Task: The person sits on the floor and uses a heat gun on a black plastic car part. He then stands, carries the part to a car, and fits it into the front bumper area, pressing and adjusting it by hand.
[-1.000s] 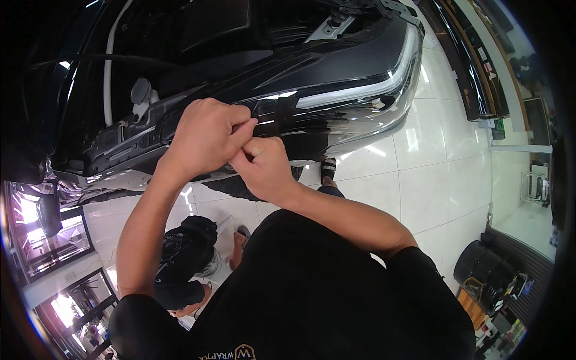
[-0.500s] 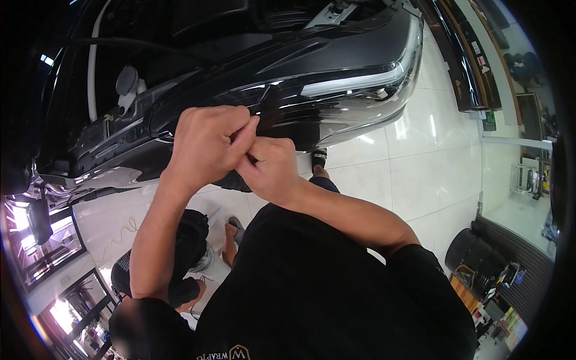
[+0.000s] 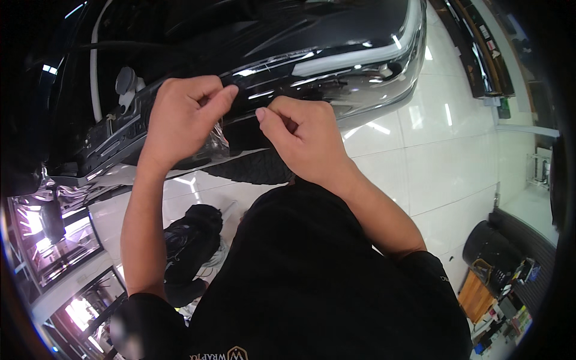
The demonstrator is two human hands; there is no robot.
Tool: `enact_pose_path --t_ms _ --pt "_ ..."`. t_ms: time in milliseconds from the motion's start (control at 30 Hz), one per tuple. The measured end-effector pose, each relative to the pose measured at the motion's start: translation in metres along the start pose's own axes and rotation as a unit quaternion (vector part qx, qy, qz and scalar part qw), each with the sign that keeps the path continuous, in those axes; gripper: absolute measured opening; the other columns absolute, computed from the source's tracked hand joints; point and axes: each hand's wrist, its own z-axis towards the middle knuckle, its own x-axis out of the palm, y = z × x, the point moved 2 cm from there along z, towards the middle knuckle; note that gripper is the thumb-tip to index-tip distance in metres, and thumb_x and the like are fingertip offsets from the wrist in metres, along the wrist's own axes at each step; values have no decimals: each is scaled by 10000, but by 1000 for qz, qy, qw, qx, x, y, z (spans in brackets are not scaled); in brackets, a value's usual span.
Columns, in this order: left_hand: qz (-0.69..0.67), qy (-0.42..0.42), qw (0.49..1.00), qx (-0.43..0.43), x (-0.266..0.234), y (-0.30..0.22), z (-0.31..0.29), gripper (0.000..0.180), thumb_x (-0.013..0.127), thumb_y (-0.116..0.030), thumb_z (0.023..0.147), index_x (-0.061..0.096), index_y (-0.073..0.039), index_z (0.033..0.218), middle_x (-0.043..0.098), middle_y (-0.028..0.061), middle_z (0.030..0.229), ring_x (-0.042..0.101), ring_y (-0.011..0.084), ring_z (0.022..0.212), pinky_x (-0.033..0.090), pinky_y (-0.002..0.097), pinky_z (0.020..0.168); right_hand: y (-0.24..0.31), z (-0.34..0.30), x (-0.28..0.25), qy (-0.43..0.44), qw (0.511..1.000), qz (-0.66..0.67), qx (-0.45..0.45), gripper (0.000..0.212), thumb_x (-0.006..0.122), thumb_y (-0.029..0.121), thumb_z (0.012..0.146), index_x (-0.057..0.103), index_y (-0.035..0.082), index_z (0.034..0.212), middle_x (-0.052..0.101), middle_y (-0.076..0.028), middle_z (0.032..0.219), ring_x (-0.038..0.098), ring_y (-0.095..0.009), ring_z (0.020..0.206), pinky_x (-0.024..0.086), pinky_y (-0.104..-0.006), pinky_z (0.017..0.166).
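Observation:
Both hands are raised at the front corner of a black car, thumbs pressed against curled fingers. My left hand is closed in a pinch on the left. A hand's width to its right, my right hand pinches too. They appear to grip the edge of a clear, glossy film, which shows as a wrinkled, see-through piece under my left hand. How far it stretches over the car is hard to make out. Beyond my right hand lies the long, pale headlight.
At lower left a person in black clothes is low by the car. Pale tiles cover the floor. On the right are a black bin and a wooden box. A dark, glossy long panel stands at upper right.
My hands were close together, nearly touching, and have now moved apart and farther up toward the car. Wrinkled clear film now shows below my left hand. The person at lower left has shifted.

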Motion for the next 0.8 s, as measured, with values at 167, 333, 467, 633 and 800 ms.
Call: enact_pose_path --t_ms 167,333,467,633,800 --pt "36 13 999 -26 -5 -3 8 421 702 -228 993 522 -4 686 404 -10 581 345 73 573 276 318 540 -16 -16 12 -23 996 83 5 296 671 186 951 646 0 723 606 -171 606 593 -340 524 438 -408 534" --pt "40 29 999 -20 -6 -3 10 417 688 -217 1010 524 -4 691 409 -21 589 341 61 583 272 310 542 -26 -31 31 -40 991 121 36 276 674 172 958 649 -6 748 581 -146 593 547 -273 524 424 -381 524" --pt "36 32 999 14 -2 -3 4 413 692 -227 1005 530 3 702 405 -9 593 343 68 587 273 314 546 -19 -30 32 -83 992 88 44 275 689 163 948 643 -7 736 579 -150 591 565 -281 542 444 -380 538" --pt "-13 4 999 40 1 3 4 383 701 -230 971 583 34 720 411 62 554 354 114 549 308 331 527 -6 -11 14 -181 982 -1 -49 244 669 126 965 706 -11 1164 582 -90 626 528 -104 531 429 -296 535" --pt "-16 45 998 50 -4 10 10 391 682 -242 996 540 8 731 424 22 605 370 91 576 308 318 539 -2 -1 39 -50 986 -156 -21 855 610 90 847 261 -73 1610 693 -162 716 680 -395 641 553 -475 673"
